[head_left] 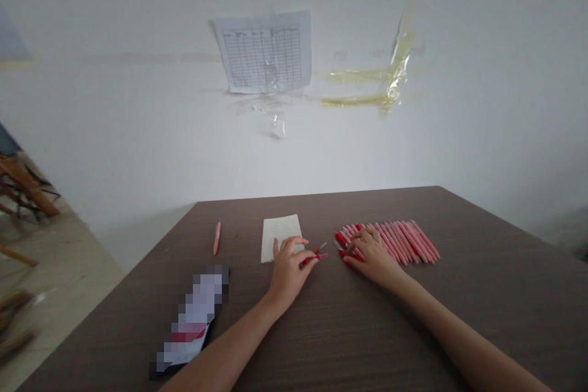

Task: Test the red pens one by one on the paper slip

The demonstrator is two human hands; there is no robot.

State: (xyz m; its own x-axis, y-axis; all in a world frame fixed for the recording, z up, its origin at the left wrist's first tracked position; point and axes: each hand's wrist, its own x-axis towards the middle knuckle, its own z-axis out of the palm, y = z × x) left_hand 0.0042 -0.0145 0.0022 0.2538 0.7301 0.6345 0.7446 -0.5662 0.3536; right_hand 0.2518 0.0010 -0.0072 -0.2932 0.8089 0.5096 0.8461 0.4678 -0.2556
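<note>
My left hand is closed, with thumb and fingers pinching slim red pens. Their thin tips point right; one is grey. Just behind this hand lies a cream paper pad, partly covered by the fingers. To the right, my right hand is bent over the left end of a row of pink pens. A red pen with a pale tip shows between its thumb and forefinger. More red pieces lie beside these fingers, and the hand hides part of the row.
A single pink pen lies left of the pad. Nearer me is a long blurred-out object with dark edges, beside my left forearm. The brown table meets a white wall bearing a taped printed sheet and yellowed tape.
</note>
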